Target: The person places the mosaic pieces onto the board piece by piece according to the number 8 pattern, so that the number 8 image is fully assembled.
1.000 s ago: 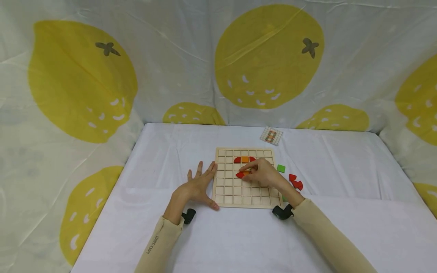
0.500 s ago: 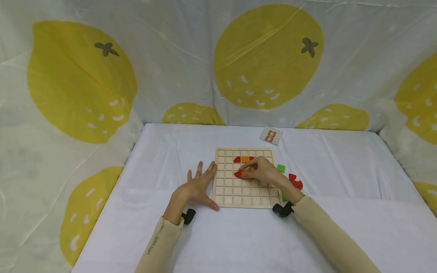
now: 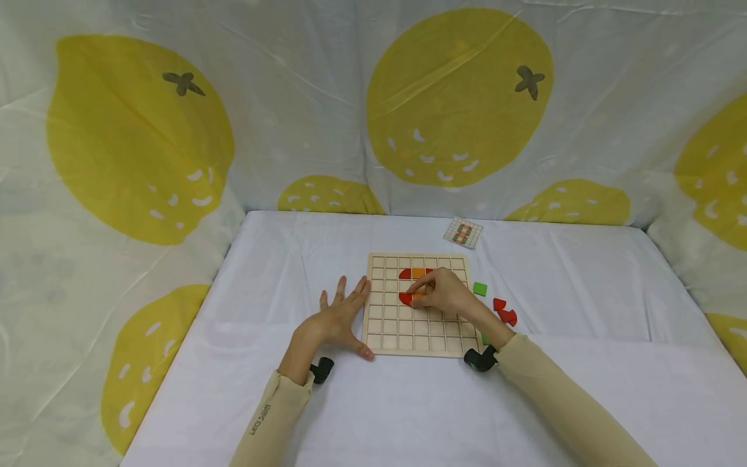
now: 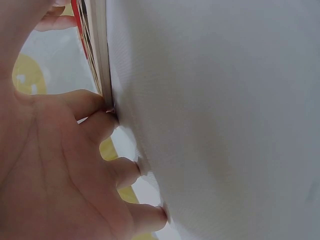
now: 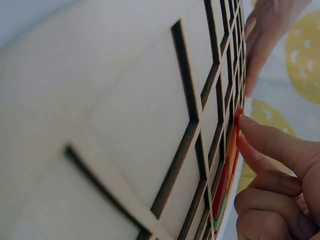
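Observation:
My right hand (image 3: 445, 293) is over the middle of a wooden grid board (image 3: 391, 327). Its thumb and index finger pinch a red quarter-round tile (image 3: 404, 298), which sits at a grid cell left of an orange square tile (image 3: 419, 296); the fingers partly hide both. In the right wrist view the thumb tip meets that red tile's edge. Spread along the board's left edge is my left hand (image 3: 335, 321), its fingers straight, fingertips on the white cloth and at the board's side. Farther up the board lie a red rounded tile (image 3: 405, 274) and an orange square (image 3: 418, 273).
Right of the board are a green square tile (image 3: 480, 288) and several red tiles (image 3: 508, 317). Another green tile (image 3: 486, 339) shows partly beside the right forearm. A small pattern card (image 3: 463, 232) lies behind the board. A lemon-print curtain (image 3: 315, 117) hangs at the back.
My right hand has shifted the red tile slightly left, and it now lies squarer to the grid beside the orange tile. The left hand stays where it was.

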A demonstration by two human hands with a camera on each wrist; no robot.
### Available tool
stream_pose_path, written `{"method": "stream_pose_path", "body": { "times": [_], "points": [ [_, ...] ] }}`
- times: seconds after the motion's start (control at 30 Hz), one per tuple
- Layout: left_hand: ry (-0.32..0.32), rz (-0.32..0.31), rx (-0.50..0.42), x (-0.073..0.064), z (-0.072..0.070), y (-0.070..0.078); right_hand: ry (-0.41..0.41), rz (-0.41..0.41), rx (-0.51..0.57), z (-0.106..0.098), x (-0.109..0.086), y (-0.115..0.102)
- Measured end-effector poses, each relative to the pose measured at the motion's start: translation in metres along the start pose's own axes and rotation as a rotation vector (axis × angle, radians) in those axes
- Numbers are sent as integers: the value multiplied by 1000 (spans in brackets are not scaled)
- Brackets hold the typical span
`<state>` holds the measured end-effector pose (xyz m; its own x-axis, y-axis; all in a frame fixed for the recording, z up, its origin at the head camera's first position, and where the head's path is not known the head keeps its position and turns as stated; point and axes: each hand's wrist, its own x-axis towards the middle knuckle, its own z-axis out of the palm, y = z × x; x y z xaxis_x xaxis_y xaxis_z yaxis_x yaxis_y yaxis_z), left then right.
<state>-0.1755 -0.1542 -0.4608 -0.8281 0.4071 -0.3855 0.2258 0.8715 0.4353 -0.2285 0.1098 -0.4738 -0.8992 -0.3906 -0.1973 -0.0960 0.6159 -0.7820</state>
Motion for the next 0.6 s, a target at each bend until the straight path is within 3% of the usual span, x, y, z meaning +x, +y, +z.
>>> {"method": "stream_pose_path", "body": {
  "times": [0.4,0.6],
  "points": [
    [0,-6,4,1,0,2,44,-4,-50,3,1,-2],
    [-1,-8,2,1,0,1,40,-5,-6,-1,-4,-1]
  ]
}}
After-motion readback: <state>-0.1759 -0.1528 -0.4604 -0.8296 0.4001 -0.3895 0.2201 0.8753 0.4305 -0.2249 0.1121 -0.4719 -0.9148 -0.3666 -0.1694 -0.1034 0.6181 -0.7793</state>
